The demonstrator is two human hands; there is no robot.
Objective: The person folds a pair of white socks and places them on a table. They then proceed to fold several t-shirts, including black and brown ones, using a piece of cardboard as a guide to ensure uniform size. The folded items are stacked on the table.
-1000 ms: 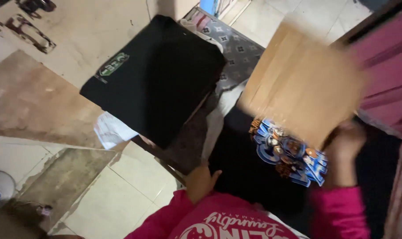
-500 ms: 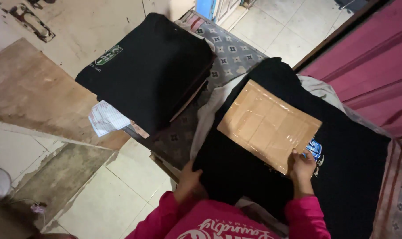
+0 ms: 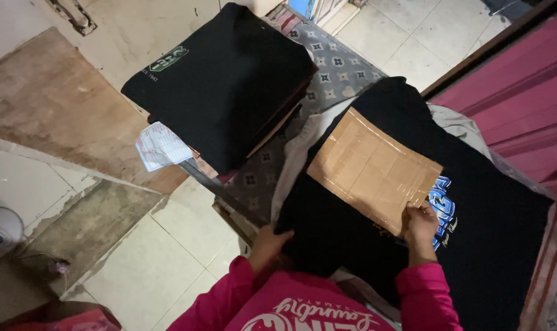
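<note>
Looking down past pink sleeves [image 3: 413, 294], two hands are seen at work on a black shirt [image 3: 493, 245] spread flat. The left hand [image 3: 271, 240] is laid on the shirt's near edge; its fingers are curled over the cloth, tips hidden in the dark fabric, so whether they pinch it cannot be told. The right hand [image 3: 420, 222] is set at the near corner of a cardboard sheet [image 3: 373, 168], fingers [image 3: 427, 211] held close together and pressed flat on the card's edge, thumb side toward the card. Just beyond those fingertips, to their right, a blue print [image 3: 445, 208] on the shirt is partly covered by the card. The cardboard is lying flat on the shirt, tilted across it, stretching away from the right fingers toward the shirt's far end. Under the shirt, pale cloth [image 3: 298, 153] is showing beyond the left fingers. Farther off from the left hand, a stack of folded black shirts [image 3: 229, 79] is resting, a small green mark [image 3: 168, 59] on the top one, with a white paper [image 3: 162, 146] tucked at its near corner. A patterned mat [image 3: 343, 67] is spread between stack and card. Far to the right of the right hand, a red striped surface [image 3: 523, 92] is seen. Tiled floor [image 3: 168, 245] is lying left of the left hand.
</note>
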